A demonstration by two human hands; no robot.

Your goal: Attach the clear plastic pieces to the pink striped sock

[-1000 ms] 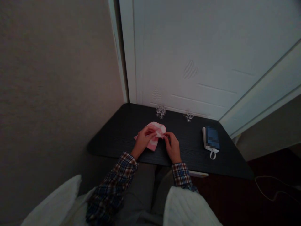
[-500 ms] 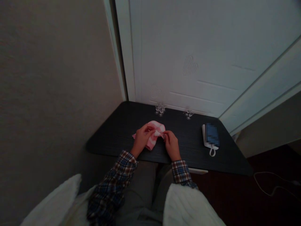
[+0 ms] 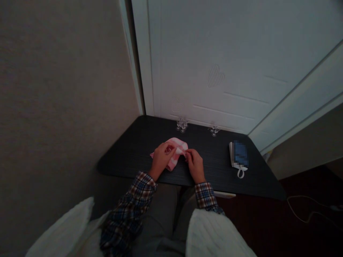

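A pink-and-white cloth (image 3: 173,163) lies bunched on the dark table, between my two hands. My left hand (image 3: 162,157) is closed on its left and upper part, thumb and fingers pinching a fold. At the cloth's right edge, my right hand (image 3: 195,161) pinches a gathered bit of the fabric between thumb and fingers. Something small and shiny may sit by the left fingers, too small to make out.
Along the back of the black table (image 3: 128,142) stand two clusters of small clear pieces (image 3: 182,125), the smaller clear cluster (image 3: 214,130) further right. A blue-and-white pouch-like item (image 3: 240,154) with a loop lies at right. A white panel (image 3: 187,53) rises behind.
Both hands stay on the cloth in nearly the same place. The left fingers have shifted slightly on the fold; the view has moved a little.
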